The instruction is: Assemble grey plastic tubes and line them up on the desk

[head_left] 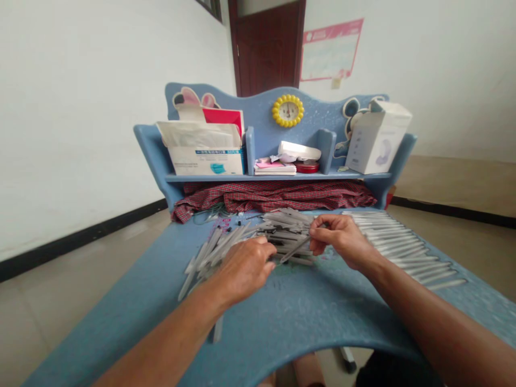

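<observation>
My right hand (338, 236) pinches a slim grey pen (295, 249), which slants down to the left with its pointed end toward my left hand. My left hand (250, 264) is closed with its fingertips near that end; whatever is in them is too small or hidden to make out. Behind and between the hands lies a heap of grey pens (286, 220). Beside my left hand, partly covered by it, is a loose pile of translucent pen parts (213, 247), some with dark ends. To the right of my right forearm, whitish pens (407, 247) lie in a neat row.
The blue desk (290, 312) has a raised shelf (266, 177) at its back. On it stand a mask box (205, 160), a white carton (379, 140) and a red round tin (307, 167). A red checked cloth (274, 196) lies beneath. One pale piece (218, 329) lies near my left forearm.
</observation>
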